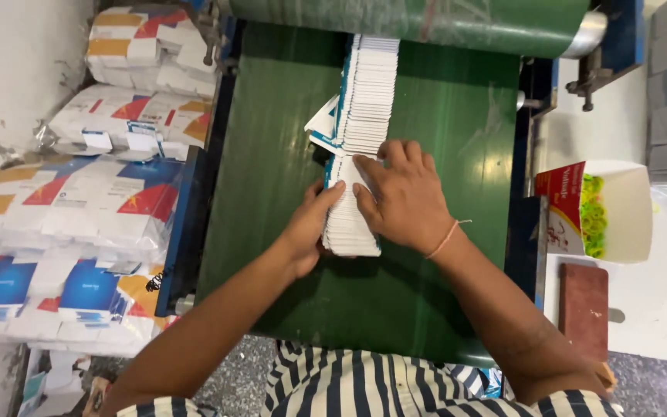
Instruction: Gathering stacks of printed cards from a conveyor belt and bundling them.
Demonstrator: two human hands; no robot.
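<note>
1. Row of flat white cartons point(363, 123) lies on edge along the middle of the green belt point(272, 154), running from under the roller point(426, 19) at the far edge toward the person.
2. Left hand point(310, 228) presses flat against the left side of the near end of the row, fingers straight and together, thumb hidden.
3. Right hand point(403, 197) lies on top and on the right side of the same section, fingers spread, fingertips on the carton edges.
4. The 2 hands squeeze the near batch between them; it rests on the belt near its middle, touching the rest of the row.
5. A few loose cartons point(324, 127) stick out tilted on the left side of the row, just past the hands.
6. Thin thread band point(445, 239) on the right wrist.
7. Wrapped bundles of printed cartons point(79, 201) are stacked left of the belt, against the wall.
8. Open box point(619, 208) with green rubber bands point(592, 216) sits right of the belt; a brown block point(584, 309) lies nearer the person.
</note>
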